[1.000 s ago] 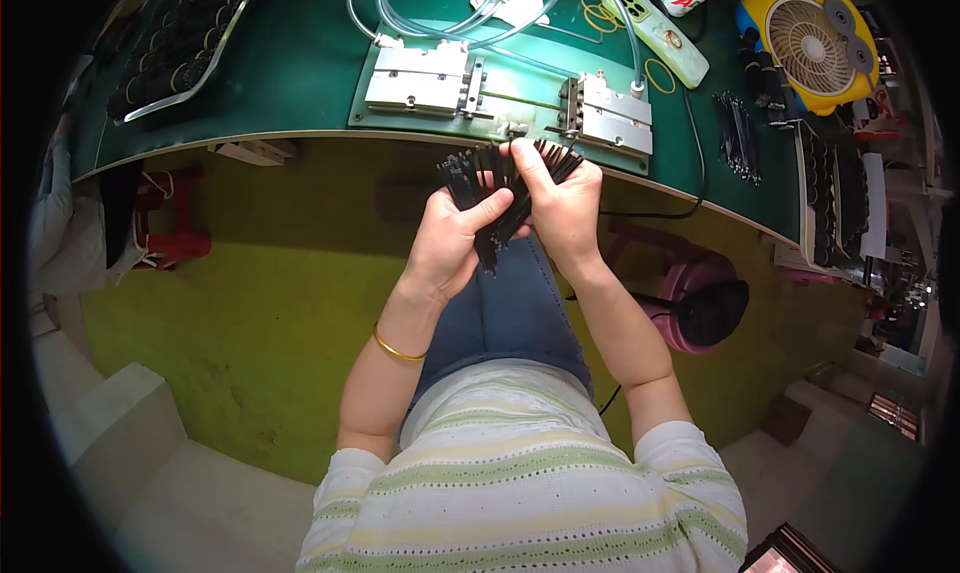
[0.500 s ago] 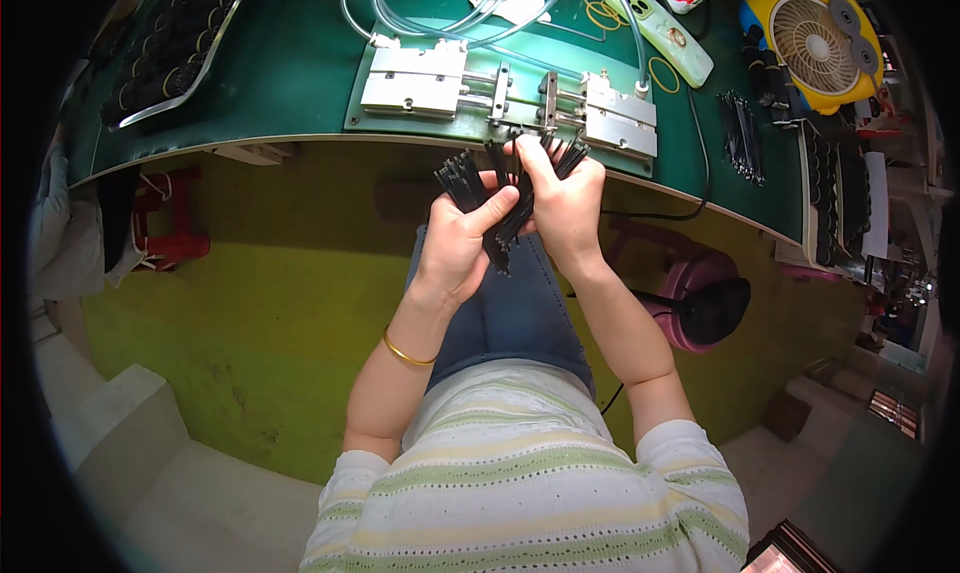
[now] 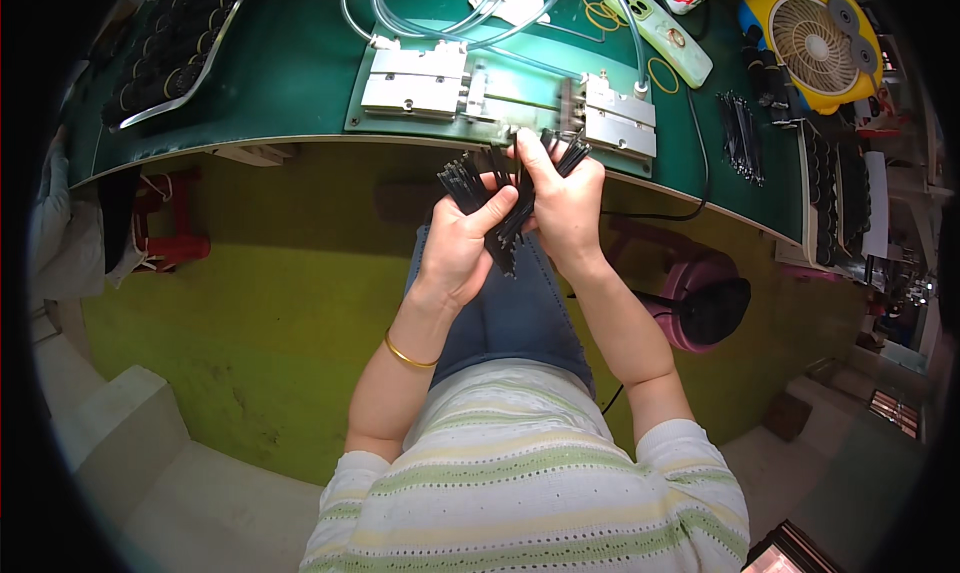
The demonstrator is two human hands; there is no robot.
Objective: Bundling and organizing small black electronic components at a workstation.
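My left hand [image 3: 458, 238] is closed round a bundle of thin black wire pieces [image 3: 462, 181] with shiny tips, thumb laid across them. More of the strands hang below between the two hands. My right hand [image 3: 566, 208] is closed on another bunch of these wire pieces [image 3: 572, 157]; its thumb and forefinger pinch at the front edge of a metal clamping fixture [image 3: 415, 81]. What lies between those fingertips is too small to make out. The fixture's facing jaws, the right one [image 3: 567, 105] included, stand apart and are smeared by motion, just beyond my fingertips.
Clear air hoses [image 3: 375, 3] loop over the green bench [image 3: 270, 73]. A tray of black coils [image 3: 170, 73] lies at left. At right are a phone [image 3: 665, 38], loose black wire pieces [image 3: 740, 138] and a yellow fan [image 3: 815, 43]. A pink stool [image 3: 690, 293] stands below.
The fixture's two jaws have moved away from each other, opening a wider gap. Both hands stay almost in place with their bundles; the hanging strands have shifted slightly to the right.
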